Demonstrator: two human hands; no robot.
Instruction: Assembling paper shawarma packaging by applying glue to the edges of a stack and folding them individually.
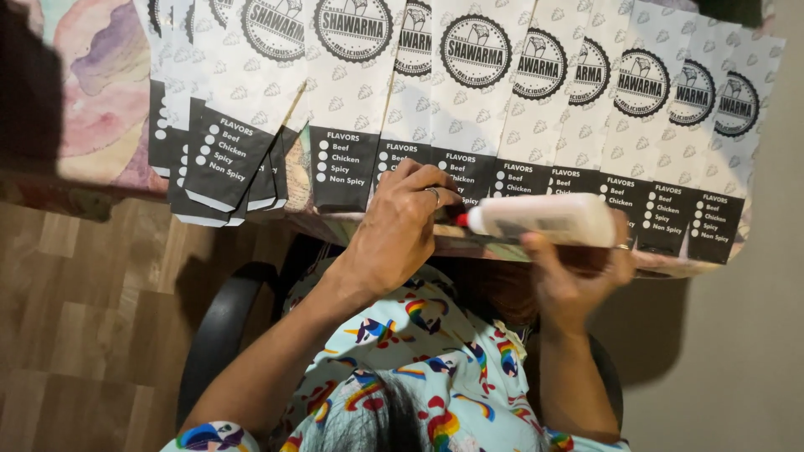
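Note:
A row of flat white paper bags (469,100) with round black emblems and black bottom ends lies overlapping along the table edge. My left hand (402,222), a ring on one finger, curls its fingers onto the black end of one bag (469,172) near the middle of the row and pinches it. My right hand (578,272) grips a white glue bottle (548,219) held sideways. Its red tip (461,220) points left and sits right beside my left fingers, over the bag's end.
A second loose stack of the same bags (226,159) fans out at the left. A pastel patterned cloth (100,92) covers the table. Below are a black chair arm (213,326), the wooden floor (75,335) and my rainbow-print top (419,360).

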